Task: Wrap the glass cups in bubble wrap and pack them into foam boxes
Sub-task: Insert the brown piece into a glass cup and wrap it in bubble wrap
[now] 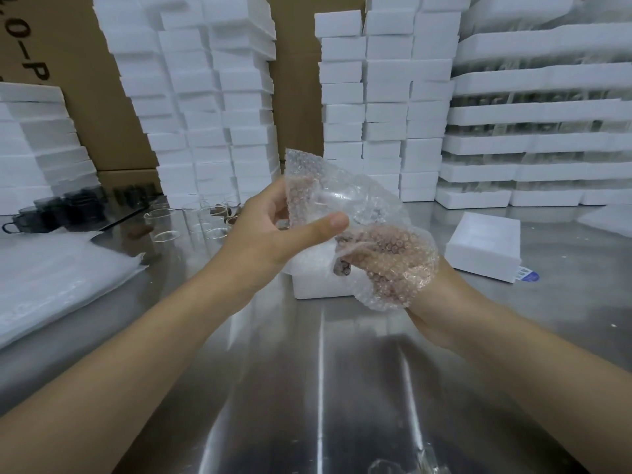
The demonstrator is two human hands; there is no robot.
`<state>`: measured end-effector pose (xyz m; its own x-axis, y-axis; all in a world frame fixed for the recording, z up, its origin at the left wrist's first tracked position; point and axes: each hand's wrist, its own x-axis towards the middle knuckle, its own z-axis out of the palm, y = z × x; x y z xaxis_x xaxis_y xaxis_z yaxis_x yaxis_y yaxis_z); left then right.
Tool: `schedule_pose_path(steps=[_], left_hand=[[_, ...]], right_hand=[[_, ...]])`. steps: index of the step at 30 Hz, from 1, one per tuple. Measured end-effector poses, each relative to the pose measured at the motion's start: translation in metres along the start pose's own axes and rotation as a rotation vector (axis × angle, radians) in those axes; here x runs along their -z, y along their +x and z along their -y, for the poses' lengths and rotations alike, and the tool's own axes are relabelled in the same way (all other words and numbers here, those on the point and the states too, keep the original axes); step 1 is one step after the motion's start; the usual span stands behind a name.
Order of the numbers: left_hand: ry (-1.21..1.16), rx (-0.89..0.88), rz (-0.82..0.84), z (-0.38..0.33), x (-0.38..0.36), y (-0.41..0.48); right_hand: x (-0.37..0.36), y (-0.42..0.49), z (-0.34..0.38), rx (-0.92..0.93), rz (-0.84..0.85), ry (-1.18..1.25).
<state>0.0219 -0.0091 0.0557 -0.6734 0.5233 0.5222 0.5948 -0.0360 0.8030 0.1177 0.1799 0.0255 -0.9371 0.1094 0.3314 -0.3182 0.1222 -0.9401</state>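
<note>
Foam boxes (212, 97) stood in tall white stacks along the back of the scene, with brown cardboard cartons (85, 80) behind them. At the far right, wider foam trays (533, 107) were stacked with glassware showing between the layers. A shiny steel table (307, 388) filled the foreground. On its left edge lay a flat pile of clear sheets (61, 278). At the right of the table sat a closed white foam box (484, 248), and a second, open foam box (318, 285) sat in the middle, directly beneath the hands.

Both bare forearms reached in from the bottom corners. Held up between the hands, above the open box, was a crumpled piece of bubble wrap (359, 200). The left hand (270, 230) gripped its upper part, thumb laid across the front and fingers curled behind. The right hand (403, 275) was draped by the wrap's lower part, its fingers curled into the plastic. A clear rounded shape inside the wrap was probably a glass cup, though the plastic blurred it.

Behind the left hand, several empty glass cups (164, 224) stood on the table, with a row of dark cups (51, 213) further left.
</note>
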Motion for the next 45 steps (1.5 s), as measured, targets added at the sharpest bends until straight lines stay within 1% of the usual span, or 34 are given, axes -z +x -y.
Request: schedule_pose_path(steps=[7,10,13,16,18,22,26,30,32,35,37,39,40,41,42,43,45], left_hand=[[0.031,0.016,0.038,0.003,-0.002,-0.001],[0.0,0.023,0.049,0.004,-0.001,-0.001],[-0.062,0.057,0.031,0.001,0.002,0.003],[-0.079,0.019,0.046,0.004,0.004,0.003],[-0.057,-0.023,0.066,0.004,0.003,0.002],[-0.073,-0.007,0.122,0.001,0.003,0.0],[-0.091,-0.009,0.118,-0.002,0.003,0.0],[-0.101,0.031,0.098,-0.001,0.003,-0.001],[-0.109,0.041,0.033,-0.002,0.004,0.0],[-0.176,0.094,-0.069,-0.001,0.008,0.002],[-0.247,0.143,-0.098,0.0,0.012,0.004],[-0.309,0.202,-0.127,0.002,0.014,0.005],[-0.343,0.225,-0.143,0.004,0.015,0.005],[-0.378,0.239,-0.146,0.005,0.014,0.006],[-0.403,0.246,-0.147,0.005,0.013,0.005],[-0.42,0.247,-0.148,0.004,0.011,0.005],[-0.431,0.251,-0.147,0.005,0.01,0.003]], right_hand=[[0.0,-0.002,-0.003,0.004,-0.01,-0.018],[0.0,-0.001,-0.002,0.003,-0.017,-0.001],[-0.001,0.0,0.0,0.044,-0.017,0.036],[0.001,0.0,-0.002,0.073,-0.006,0.053],[0.002,0.0,-0.002,0.048,-0.006,0.062],[0.003,0.001,0.001,0.009,0.047,0.036],[0.003,0.0,0.001,0.019,0.078,0.047],[0.005,0.0,-0.001,0.007,0.077,0.021],[0.005,0.005,0.0,-0.029,-0.002,-0.027],[0.004,0.012,0.005,-0.12,-0.233,-0.079],[0.007,0.014,0.007,-0.072,-0.356,-0.07],[0.01,0.014,0.012,-0.029,-0.444,0.036],[0.012,0.013,0.014,-0.033,-0.443,0.127],[0.014,0.014,0.015,-0.052,-0.398,0.222],[0.015,0.014,0.015,-0.063,-0.316,0.292],[0.014,0.012,0.016,-0.069,-0.212,0.323],[0.006,0.008,0.014,-0.064,-0.051,0.277]])
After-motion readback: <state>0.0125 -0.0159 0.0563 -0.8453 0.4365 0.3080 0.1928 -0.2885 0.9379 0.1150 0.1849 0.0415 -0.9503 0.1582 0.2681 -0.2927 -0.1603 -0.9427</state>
